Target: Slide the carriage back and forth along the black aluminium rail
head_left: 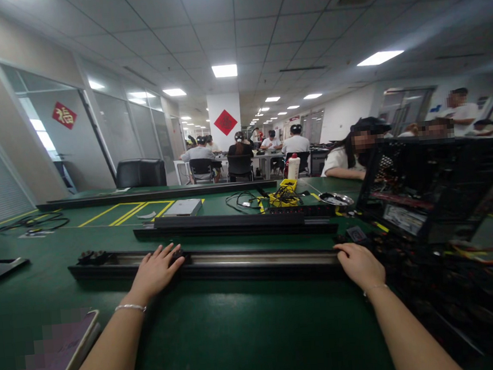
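A long black rail (pixel 257 263) with a pale metal channel lies crosswise on the green table (pixel 251 334). My left hand (pixel 158 269) rests over its left half with the fingers spread, the fingertips beside a small black block (pixel 186 256) in the channel. At the right end, my right hand (pixel 363 265) has its fingers bent over the rail's tip; the thumb side is partly hidden. More small black blocks (pixel 92 257) sit at the rail's left end. Just behind lies a second dark rail (pixel 232 223).
A third long bar (pixel 161 195) lies farther back. Beyond the rails are a flat silver box (pixel 183 208), a yellow basket (pixel 288 186), black cables and a metal bowl (pixel 336 199). An open black computer case (pixel 428 186) stands right, near a seated co-worker (pixel 343 162).
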Motion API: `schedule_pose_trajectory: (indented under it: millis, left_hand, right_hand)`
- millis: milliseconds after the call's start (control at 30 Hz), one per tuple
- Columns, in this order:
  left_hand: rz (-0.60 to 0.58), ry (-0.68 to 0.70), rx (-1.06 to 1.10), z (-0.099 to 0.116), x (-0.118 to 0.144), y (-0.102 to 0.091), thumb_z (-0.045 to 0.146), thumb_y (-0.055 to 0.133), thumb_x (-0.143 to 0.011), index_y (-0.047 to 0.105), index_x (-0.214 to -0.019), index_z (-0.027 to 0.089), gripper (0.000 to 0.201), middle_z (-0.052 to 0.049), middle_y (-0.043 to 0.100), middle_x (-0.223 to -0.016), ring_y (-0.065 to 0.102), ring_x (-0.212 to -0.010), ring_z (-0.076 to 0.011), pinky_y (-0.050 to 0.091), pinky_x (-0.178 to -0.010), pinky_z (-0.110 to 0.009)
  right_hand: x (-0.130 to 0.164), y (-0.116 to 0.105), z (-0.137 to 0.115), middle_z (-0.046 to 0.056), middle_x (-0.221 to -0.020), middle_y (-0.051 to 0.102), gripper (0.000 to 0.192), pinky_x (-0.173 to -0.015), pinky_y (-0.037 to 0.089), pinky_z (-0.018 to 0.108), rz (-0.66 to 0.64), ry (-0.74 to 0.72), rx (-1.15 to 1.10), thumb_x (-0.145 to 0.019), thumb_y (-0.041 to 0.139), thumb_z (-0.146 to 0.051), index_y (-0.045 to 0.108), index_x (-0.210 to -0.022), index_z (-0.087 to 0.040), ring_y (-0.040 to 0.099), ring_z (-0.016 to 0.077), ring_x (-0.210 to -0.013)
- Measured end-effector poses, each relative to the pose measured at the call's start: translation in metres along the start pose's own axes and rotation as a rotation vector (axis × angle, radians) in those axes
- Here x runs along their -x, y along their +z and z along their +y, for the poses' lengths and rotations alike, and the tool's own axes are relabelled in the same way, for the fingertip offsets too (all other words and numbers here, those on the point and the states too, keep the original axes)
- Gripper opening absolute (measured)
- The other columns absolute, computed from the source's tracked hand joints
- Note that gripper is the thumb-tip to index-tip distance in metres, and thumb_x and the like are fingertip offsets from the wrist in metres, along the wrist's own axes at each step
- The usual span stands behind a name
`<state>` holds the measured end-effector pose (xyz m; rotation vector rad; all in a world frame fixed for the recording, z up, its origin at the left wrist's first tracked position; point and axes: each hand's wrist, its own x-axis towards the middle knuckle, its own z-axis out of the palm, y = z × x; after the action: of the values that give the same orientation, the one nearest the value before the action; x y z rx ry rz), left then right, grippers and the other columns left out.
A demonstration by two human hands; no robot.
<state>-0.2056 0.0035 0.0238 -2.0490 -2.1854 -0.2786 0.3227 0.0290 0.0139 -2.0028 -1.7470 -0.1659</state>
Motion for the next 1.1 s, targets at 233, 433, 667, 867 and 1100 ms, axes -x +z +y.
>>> schedule_pose_trajectory:
  millis: [233, 433, 667, 867, 1100]
  left_hand:
    - [-0.015, 0.097, 0.019, 0.005, -0.002, 0.001, 0.056, 0.023, -0.086, 0.035, -0.138, 0.023, 0.062, -0.003, 0.037, -0.143, 0.027, -0.135, -0.0216, 0.023, -0.107, -0.045]
    - [-0.003, 0.099, 0.006, 0.005, -0.002, 0.002, 0.056, 0.022, -0.086, 0.035, -0.137, 0.025, 0.062, -0.002, 0.038, -0.142, 0.028, -0.134, -0.0205, 0.024, -0.107, -0.042]
    - [0.012, 0.109, 0.018, 0.005, -0.001, 0.002, 0.057, 0.024, -0.086, 0.036, -0.137, 0.023, 0.063, -0.004, 0.039, -0.142, 0.029, -0.134, -0.0211, 0.024, -0.107, -0.042]
    - [0.004, 0.122, 0.032, 0.006, -0.001, 0.0, 0.056, 0.026, -0.086, 0.037, -0.136, 0.025, 0.06, -0.005, 0.038, -0.143, 0.028, -0.134, -0.023, 0.024, -0.107, -0.043]
    - [-0.006, 0.165, 0.026, 0.013, -0.003, 0.0, 0.057, 0.025, -0.086, 0.037, -0.136, 0.023, 0.062, -0.007, 0.036, -0.144, 0.03, -0.133, -0.0243, 0.026, -0.107, -0.041]
  right_hand:
    - [0.0, 0.001, 0.0, 0.0, -0.109, 0.065, 0.037, -0.091, 0.041, 0.03, 0.016, -0.025, 0.007, -0.078, 0.036, -0.026, 0.069, -0.096, -0.026, 0.054, 0.0176, -0.104]
    - [0.0, 0.001, 0.0, -0.002, -0.111, 0.064, 0.037, -0.089, 0.042, 0.029, 0.011, 0.002, 0.004, -0.078, 0.036, -0.026, 0.07, -0.095, -0.028, 0.053, 0.0174, -0.105]
    - [0.0, -0.001, -0.001, -0.002, -0.111, 0.064, 0.037, -0.089, 0.041, 0.028, 0.005, -0.002, 0.008, -0.078, 0.037, -0.026, 0.069, -0.095, -0.028, 0.053, 0.0167, -0.104]
    - [0.001, -0.002, -0.002, -0.002, -0.112, 0.063, 0.037, -0.089, 0.041, 0.029, -0.006, 0.007, 0.002, -0.078, 0.036, -0.027, 0.069, -0.095, -0.027, 0.053, 0.0176, -0.105]
    - [0.0, 0.0, 0.0, -0.002, -0.111, 0.064, 0.037, -0.091, 0.04, 0.029, -0.007, 0.001, -0.005, -0.078, 0.036, -0.027, 0.069, -0.095, -0.027, 0.053, 0.0172, -0.105]
